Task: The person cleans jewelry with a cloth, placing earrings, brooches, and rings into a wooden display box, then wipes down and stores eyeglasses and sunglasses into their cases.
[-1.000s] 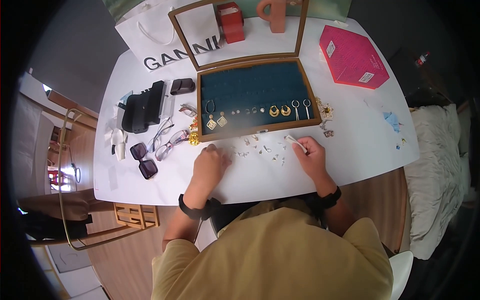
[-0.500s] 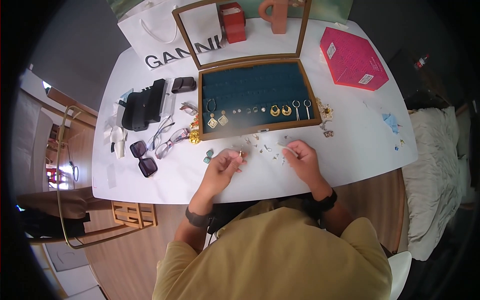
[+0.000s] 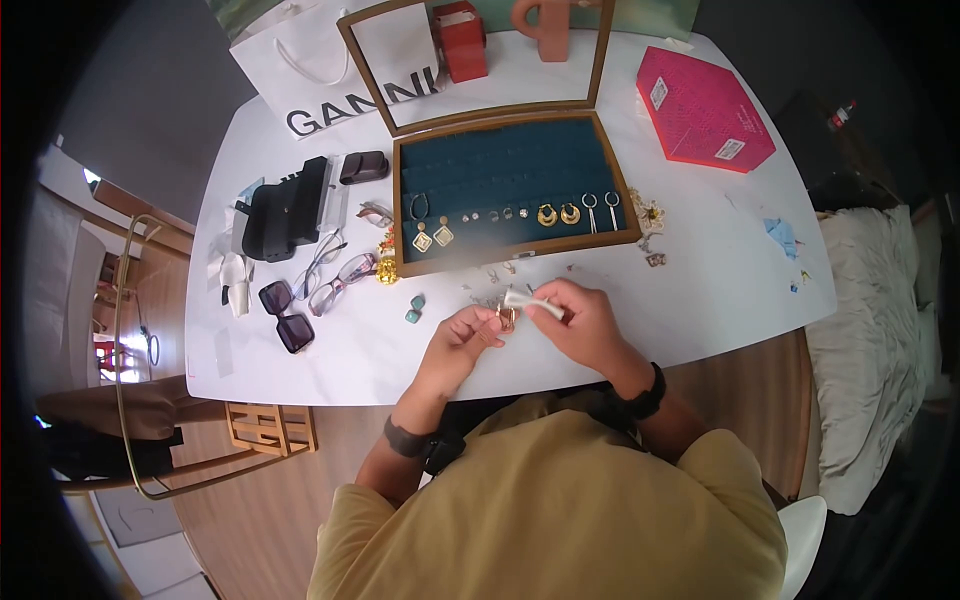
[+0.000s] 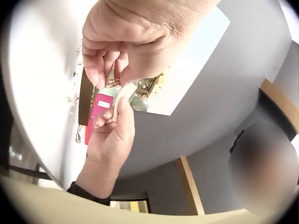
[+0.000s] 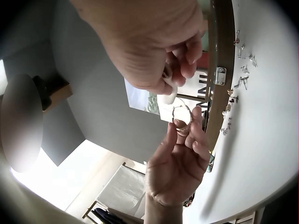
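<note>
My left hand [image 3: 455,345] pinches a gold hoop earring [image 3: 507,318] between thumb and fingers; the right wrist view shows the hoop [image 5: 182,119] upright in those fingertips. Just right of it, my right hand [image 3: 588,322] grips a folded white cloth [image 3: 530,302], its end close against the hoop; whether they touch I cannot tell. Both hands are above the table, in front of the jewelry case [image 3: 520,260]. Its glass lid stands raised, and earrings sit in a row on the dark teal lining. Small loose earrings [image 5: 243,83] lie between case and hands.
Left of the case are green earrings [image 3: 414,309], sunglasses [image 3: 287,318], clear eyeglasses [image 3: 343,285] and a black case [image 3: 288,215]. A pink box [image 3: 705,110] is at the right, with a blue scrap [image 3: 781,238] nearer the edge. Behind stands a white paper bag [image 3: 330,75].
The left hand has lifted a gold hoop from the table and moved right. My right hand has come left with the cloth to the hoop. The green earrings are uncovered.
</note>
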A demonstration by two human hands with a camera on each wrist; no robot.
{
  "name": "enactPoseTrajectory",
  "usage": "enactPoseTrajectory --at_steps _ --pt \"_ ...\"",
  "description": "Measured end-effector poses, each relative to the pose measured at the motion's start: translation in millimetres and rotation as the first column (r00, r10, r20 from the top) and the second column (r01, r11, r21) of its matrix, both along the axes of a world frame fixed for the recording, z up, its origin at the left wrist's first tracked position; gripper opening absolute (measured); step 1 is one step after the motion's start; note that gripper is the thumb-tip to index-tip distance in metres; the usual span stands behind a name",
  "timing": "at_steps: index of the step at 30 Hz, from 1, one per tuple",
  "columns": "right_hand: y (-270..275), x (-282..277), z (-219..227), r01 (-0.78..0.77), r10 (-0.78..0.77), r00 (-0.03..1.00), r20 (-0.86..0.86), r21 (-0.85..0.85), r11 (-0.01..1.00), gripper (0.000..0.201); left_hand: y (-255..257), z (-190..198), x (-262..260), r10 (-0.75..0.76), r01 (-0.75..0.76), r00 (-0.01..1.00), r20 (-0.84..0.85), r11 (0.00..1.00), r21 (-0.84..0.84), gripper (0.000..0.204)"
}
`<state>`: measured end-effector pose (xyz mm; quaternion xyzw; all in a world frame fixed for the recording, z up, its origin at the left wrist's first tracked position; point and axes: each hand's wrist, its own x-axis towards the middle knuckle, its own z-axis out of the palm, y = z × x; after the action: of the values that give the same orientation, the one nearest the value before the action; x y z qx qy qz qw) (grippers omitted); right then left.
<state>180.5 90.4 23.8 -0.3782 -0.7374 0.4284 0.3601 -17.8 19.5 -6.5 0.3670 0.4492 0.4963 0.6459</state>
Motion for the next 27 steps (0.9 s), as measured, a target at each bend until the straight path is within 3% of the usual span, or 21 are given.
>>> enactPoseTrajectory --at_steps 4,7,10,13,16,19,20,24,25,27 --pt "-8.7 7.4 0.3 -0.245 0.228 0.959 0.169 0.087 0.966 0.014 4.0 4.3 2.4 0.087 -0.040 0.938 0.335 0.989 -0.145 0.019" --pt "-8.2 11.0 9.5 -0.157 0.153 0.980 0.130 0.024 0.987 0.013 6.6 1.4 2.4 0.051 -0.003 0.911 0.410 0.993 -0.116 0.020" --pt "-4.5 14.0 19.8 -0.232 0.237 0.965 0.111 -0.062 0.971 0.012 7.3 -1.4 0.8 0.033 0.039 0.897 0.441 0.988 -0.153 0.018" --pt "-1.2 9.3 6.8 -0.098 0.095 0.995 0.043 0.058 0.993 0.014 7.3 -10.8 -3.1 -0.031 0.142 0.825 0.564 0.978 -0.154 0.016" --pt "4.1 8.1 6.4 0.093 -0.095 0.985 -0.144 -0.020 0.995 0.014 6.0 -4.9 -2.5 0.018 0.121 0.846 0.532 0.967 -0.225 0.013" --pt "2.3 14.2 10.8 -0.066 0.067 0.995 -0.077 0.021 0.998 0.012 5.6 -1.9 0.3 0.046 0.127 0.835 0.548 0.953 -0.274 0.013" --pt "2.2 18.1 17.5 -0.168 0.170 0.984 0.059 -0.044 0.985 0.011 6.1 -2.6 0.5 0.035 0.145 0.824 0.565 0.952 -0.270 0.013" --pt "5.0 14.4 -5.6 0.105 -0.102 0.994 -0.050 0.052 0.993 0.011 5.2 -5.4 -0.4 -0.017 0.215 0.770 0.638 0.948 -0.234 0.012" --pt "8.3 15.0 -9.7 0.152 -0.151 0.985 -0.082 0.010 0.988 0.012 5.3 -5.3 -1.1 -0.033 0.231 0.755 0.655 0.948 -0.218 0.012" --pt "15.1 21.0 -13.9 0.244 -0.253 0.957 -0.141 -0.077 0.967 0.015 6.8 -1.8 -4.1 -0.014 0.171 0.820 0.572 0.960 -0.221 0.013"
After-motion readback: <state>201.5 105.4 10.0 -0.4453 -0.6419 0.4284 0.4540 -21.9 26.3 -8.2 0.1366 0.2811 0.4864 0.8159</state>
